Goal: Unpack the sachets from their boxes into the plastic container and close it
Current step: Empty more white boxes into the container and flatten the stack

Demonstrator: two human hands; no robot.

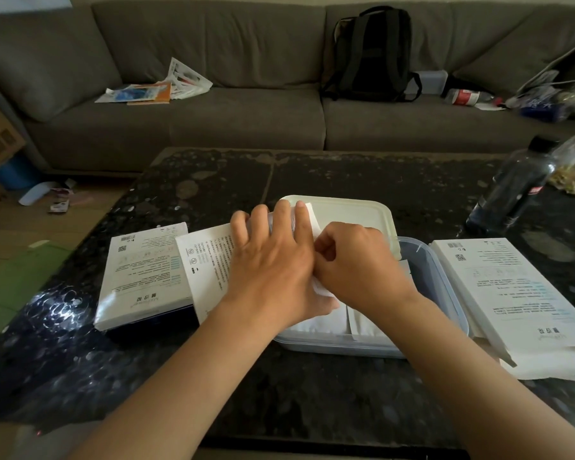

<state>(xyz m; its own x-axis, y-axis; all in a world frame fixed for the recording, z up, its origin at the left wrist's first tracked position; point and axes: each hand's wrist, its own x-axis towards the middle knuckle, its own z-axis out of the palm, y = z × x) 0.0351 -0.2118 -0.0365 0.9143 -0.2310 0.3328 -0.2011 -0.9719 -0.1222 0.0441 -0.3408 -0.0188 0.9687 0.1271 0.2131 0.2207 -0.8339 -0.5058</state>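
**Black stone table: sachet withdrawal in progress**

1. Far left on the table (346, 174), the first box (146, 273) lies flat, printed face up, resting on a dark blue item.
2. Just beside it, overlapping its right edge, the second box (206, 260) lies under my left hand (269, 260). My fingers are spread and nearly straight along its top. The thumb is largely covered, so I cannot tell whether it clamps the box.
3. My right hand (356, 263) touches the left. Its fingers are curled and pinch a white sachet (313, 224) that shows between the two hands.
4. The cream lid (349, 214) lies behind both hands, off the plastic container (452, 293).
5. The container stands open beneath my right wrist, with stored sachets (326, 322) flat inside.
6. The third box (512, 293) lies against the container's right side.
7. A dark bottle (515, 190) stands behind the third box.
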